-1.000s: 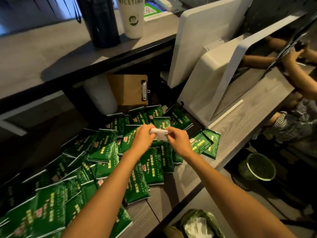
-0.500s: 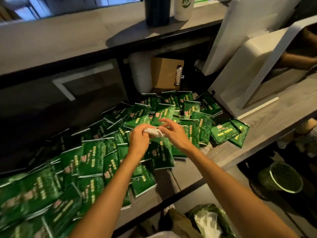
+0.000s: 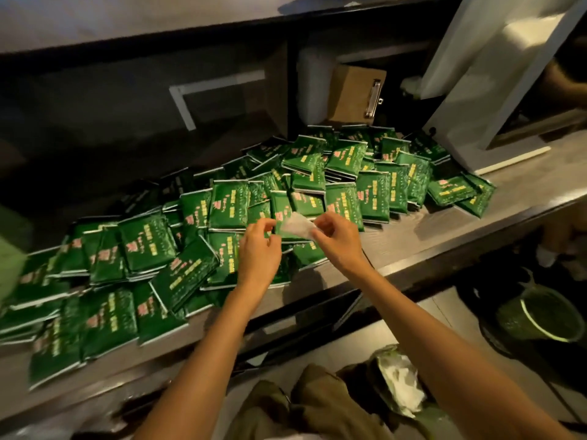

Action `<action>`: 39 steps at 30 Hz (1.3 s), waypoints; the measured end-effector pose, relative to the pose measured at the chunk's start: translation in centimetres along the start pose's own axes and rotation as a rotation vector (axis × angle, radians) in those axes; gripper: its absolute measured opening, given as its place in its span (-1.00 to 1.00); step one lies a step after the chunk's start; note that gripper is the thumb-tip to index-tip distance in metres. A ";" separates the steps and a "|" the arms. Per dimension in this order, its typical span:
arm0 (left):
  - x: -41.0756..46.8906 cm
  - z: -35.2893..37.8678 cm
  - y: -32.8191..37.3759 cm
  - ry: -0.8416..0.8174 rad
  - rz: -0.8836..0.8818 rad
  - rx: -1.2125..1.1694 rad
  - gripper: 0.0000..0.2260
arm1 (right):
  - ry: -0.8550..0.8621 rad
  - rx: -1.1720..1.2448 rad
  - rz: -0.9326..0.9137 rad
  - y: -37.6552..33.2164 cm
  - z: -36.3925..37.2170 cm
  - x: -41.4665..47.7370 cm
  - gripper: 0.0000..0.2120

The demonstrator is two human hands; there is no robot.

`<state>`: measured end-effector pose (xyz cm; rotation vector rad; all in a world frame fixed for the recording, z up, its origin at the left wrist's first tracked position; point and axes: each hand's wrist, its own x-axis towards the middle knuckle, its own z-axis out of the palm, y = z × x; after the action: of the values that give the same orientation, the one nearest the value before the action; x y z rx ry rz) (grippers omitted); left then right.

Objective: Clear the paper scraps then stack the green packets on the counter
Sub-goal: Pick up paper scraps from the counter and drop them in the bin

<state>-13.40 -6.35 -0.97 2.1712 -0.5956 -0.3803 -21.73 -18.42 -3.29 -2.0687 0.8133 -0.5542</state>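
The scrap (image 3: 297, 225), bunched a second ago, now spreads between the hands. Right hand (image 3: 340, 241) fingers pinch one edge; left hand (image 3: 259, 249) fingers curl at the other, grip unclear. Packets (image 3: 228, 204) lie unstacked beyond the fingers on the desk (image 3: 460, 217), so clearing is unfinished.

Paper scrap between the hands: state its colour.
The paper scrap is white, seen best in the head view.

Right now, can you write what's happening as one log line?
step: clearing scraps | right hand: pinches paper scrap | left hand: beside scrap, contact unclear | green packets: scattered on counter, unstacked
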 end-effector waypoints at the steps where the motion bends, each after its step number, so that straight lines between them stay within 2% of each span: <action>1: -0.6 0.5 -0.3 0.001 0.026 0.014 -0.74 | 0.039 -0.015 -0.007 0.8 -0.2 -0.7 -0.90; 5: -3.1 4.1 0.5 -0.032 0.170 0.019 -0.73 | 0.186 -0.024 -0.025 4.5 -1.5 -4.2 -0.93; 7: -4.6 6.8 1.1 -0.075 0.270 -0.013 -0.71 | 0.273 0.023 -0.043 6.8 -2.3 -6.1 -0.85; 10: -6.6 12.0 1.3 -0.143 0.451 0.001 -0.65 | 0.462 0.003 -0.122 11.2 -3.7 -8.8 -0.88; 12: -7.9 15.7 0.9 -0.158 0.541 0.015 -0.68 | 0.593 -0.005 -0.162 14.7 -4.6 -10.7 -0.89; 15: -10.1 21.7 -0.3 -0.208 0.589 -0.018 -0.81 | 0.756 -0.012 -0.144 20.8 -6.0 -13.6 -0.88; 17: -11.4 26.0 -1.5 -0.264 0.573 -0.023 -0.86 | 0.796 -0.036 -0.093 25.2 -6.3 -15.6 -0.89; 20: -13.2 32.7 -3.8 -0.379 0.505 0.032 -0.83 | 0.711 -0.110 0.074 32.0 -6.3 -19.2 -0.93; 26: -16.7 42.9 -9.0 -0.690 0.376 0.364 -0.73 | 0.297 -0.173 0.497 43.4 -5.7 -24.9 -0.77; 28: -17.1 45.5 -10.3 -0.765 0.324 0.449 -0.74 | 0.239 -0.169 0.606 46.3 -5.2 -25.9 -0.76; 32: -17.3 48.2 -12.2 -0.864 0.254 0.561 -0.74 | 0.235 -0.116 0.784 50.1 -3.5 -27.0 -0.93; 35: -17.2 49.6 -13.2 -0.897 0.213 0.609 -0.74 | 0.160 -0.084 0.866 52.6 -2.2 -27.1 -0.86; 37: -17.1 50.1 -13.6 -0.902 0.198 0.627 -0.74 | 0.086 -0.038 0.909 53.6 -1.6 -26.9 -0.97; 39: -17.1 50.5 -13.9 -0.908 0.185 0.635 -0.74 | -0.023 -0.002 0.944 54.5 -1.0 -26.9 -0.79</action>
<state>-46.97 -22.36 -41.57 2.4178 -1.5719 -1.2303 -60.05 -24.30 -50.05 -1.4418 1.6109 0.0019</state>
